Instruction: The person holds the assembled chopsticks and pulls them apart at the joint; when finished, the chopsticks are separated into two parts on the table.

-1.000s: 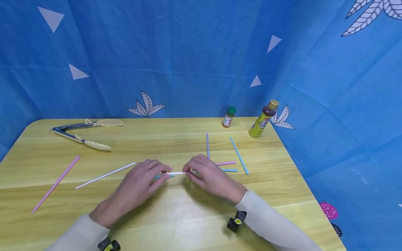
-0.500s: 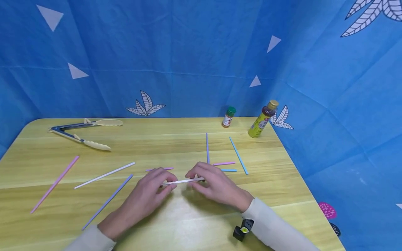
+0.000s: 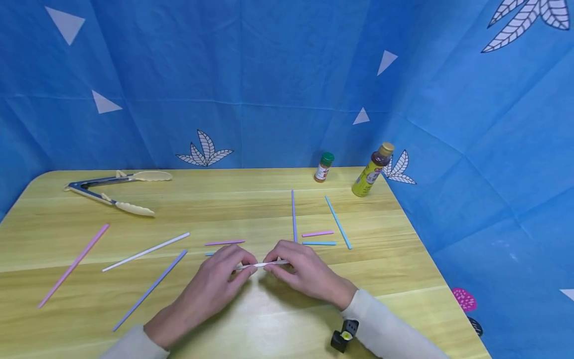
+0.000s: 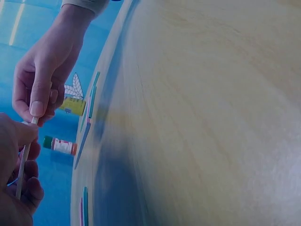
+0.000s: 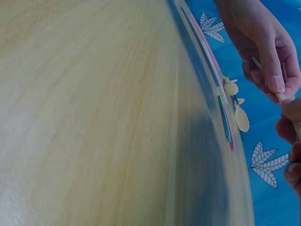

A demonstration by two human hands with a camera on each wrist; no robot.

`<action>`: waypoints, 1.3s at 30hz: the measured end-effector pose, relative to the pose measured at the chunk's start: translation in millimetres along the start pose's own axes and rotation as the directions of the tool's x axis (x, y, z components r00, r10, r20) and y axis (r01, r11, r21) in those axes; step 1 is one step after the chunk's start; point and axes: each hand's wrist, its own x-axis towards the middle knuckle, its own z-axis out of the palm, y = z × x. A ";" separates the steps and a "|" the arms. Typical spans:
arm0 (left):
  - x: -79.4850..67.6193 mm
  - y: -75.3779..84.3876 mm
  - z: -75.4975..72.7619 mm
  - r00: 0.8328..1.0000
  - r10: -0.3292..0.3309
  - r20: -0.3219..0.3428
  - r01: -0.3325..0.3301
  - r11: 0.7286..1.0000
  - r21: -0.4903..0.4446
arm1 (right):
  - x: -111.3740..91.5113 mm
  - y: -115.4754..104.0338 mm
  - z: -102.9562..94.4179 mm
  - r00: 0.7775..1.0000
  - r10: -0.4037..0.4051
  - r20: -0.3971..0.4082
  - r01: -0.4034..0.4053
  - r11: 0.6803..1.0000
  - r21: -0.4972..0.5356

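Both hands pinch a thin white straw [image 3: 261,265] above the middle of the table. My left hand [image 3: 219,274] grips its left part and my right hand [image 3: 307,271] its right part, with thumbs and fingertips almost meeting at the centre. The left wrist view shows the straw [image 4: 24,165] running through the left fingers up to the right thumb. Just behind the left hand lie a short pink straw [image 3: 225,242] and a short blue one, partly hidden by that hand. Behind the right hand are another short pink straw [image 3: 317,233] and short blue straw [image 3: 319,243].
To the left lie long pink [image 3: 73,265], white [image 3: 146,252] and purple [image 3: 150,290] straws. Farther right are long purple [image 3: 293,214] and blue [image 3: 338,222] ones. Tongs [image 3: 96,192], a green-capped jar [image 3: 324,168] and a yellow-labelled bottle [image 3: 371,172] stand or lie towards the back.
Both hands have come nearer the body with the white straw and moved closer together along it. The long purple straw on the left and the short straws have come out from behind the left arm and hands.
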 end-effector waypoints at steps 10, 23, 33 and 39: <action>-4.3 0.2 0.7 0.997 0.070 -0.043 -0.069 0.997 0.018 | -1.2 -2.2 0.1 1.000 0.009 0.014 -0.010 0.999 0.032; -8.7 -21.7 -27.0 0.994 -0.096 -0.053 0.098 0.994 0.040 | -26.7 27.9 -26.0 0.987 0.139 -0.079 -0.133 0.988 0.073; -8.2 -34.3 -23.6 0.995 -0.102 0.010 0.101 0.990 0.099 | -43.5 49.7 -39.3 0.973 0.216 -0.087 -0.214 0.976 0.034; -4.6 -38.8 -21.3 0.993 -0.109 0.055 0.101 0.987 0.122 | -51.7 58.7 -45.4 0.964 0.254 -0.077 -0.255 0.967 -0.009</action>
